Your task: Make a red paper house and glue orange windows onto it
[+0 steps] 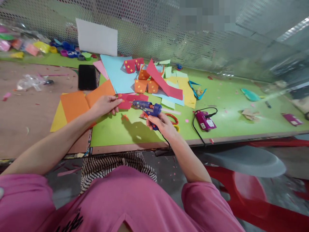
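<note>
My right hand (162, 123) is wrapped round the handle of a blue glue gun (145, 106), with a pale glue stick (172, 111) poking out behind it. The nozzle points left, over a piece of red paper (125, 102); whether it touches the paper I cannot tell. My left hand (106, 105) pinches the left end of that red paper. Orange-handled scissors (174, 119) lie partly hidden behind my right hand. Just beyond are red cut-outs with yellow squares (130, 66), similar orange cut-outs (146, 86) and a long red strip (164, 83).
Orange sheets (74, 106) lie left, below a black phone (87, 77). Blue paper (120, 75) and yellow paper (187, 91) lie farther back. A purple box with a plugged-in cord (205, 120) sits right. A mesh panel (149, 29) rises behind the table; stools (246, 161) stand at right.
</note>
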Demonstrator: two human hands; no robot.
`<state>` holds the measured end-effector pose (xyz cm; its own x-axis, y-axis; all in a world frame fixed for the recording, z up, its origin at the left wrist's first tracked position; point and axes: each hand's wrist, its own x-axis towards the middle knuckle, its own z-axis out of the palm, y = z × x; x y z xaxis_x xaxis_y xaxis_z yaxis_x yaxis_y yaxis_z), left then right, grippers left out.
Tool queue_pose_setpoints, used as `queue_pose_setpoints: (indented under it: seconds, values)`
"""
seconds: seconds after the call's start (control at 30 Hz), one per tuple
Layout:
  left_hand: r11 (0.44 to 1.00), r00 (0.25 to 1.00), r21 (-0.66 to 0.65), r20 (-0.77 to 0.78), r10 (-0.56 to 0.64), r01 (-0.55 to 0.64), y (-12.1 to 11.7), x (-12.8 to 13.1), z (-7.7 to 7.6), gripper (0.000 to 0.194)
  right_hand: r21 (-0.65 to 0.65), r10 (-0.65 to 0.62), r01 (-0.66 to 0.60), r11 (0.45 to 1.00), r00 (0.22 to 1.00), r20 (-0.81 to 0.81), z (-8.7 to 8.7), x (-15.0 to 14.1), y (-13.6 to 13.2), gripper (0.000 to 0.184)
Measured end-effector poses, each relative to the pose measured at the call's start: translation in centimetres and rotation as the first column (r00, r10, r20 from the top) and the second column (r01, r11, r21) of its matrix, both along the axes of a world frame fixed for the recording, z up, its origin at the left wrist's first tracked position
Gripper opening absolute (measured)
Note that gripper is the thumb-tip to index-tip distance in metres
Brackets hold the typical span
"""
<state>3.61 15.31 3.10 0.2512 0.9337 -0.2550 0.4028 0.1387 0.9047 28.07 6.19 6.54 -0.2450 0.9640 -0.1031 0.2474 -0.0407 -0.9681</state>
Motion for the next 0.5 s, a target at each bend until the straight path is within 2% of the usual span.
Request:
queue_pose_setpoints:
  seconds: [0.13,0.27,0.4,0.5]
  values:
    - [0.998,0.999,-0.055,0.05,0.001,0.002,0.2,0.1,0.3,0.037,0.03,0.019,-0.02,0.999,0.999,0.037,-0.3,-0.3,0.6,0.024]
    - [0.998,0.995,-0.058,0.103,-0.019,0.025,0.7,-0.2,-0.4,0.03,0.037,0.03,-0.034,0.999,0.994,0.106,-1.2,-0.3,1.4,0.026]
    - [0.995,0.992,-0.046,0.099,-0.078,0.083,0.9,-0.5,-0.9,0.025,0.057,0.034,-0.049,0.997,0.972,0.233,-1.6,-0.3,1.9,0.036]
    - [0.996,0.993,-0.044,0.086,-0.079,0.083,0.7,-0.4,-0.6,0.025,0.051,0.053,-0.069,0.996,0.963,0.265,-1.6,-0.4,2.0,0.04]
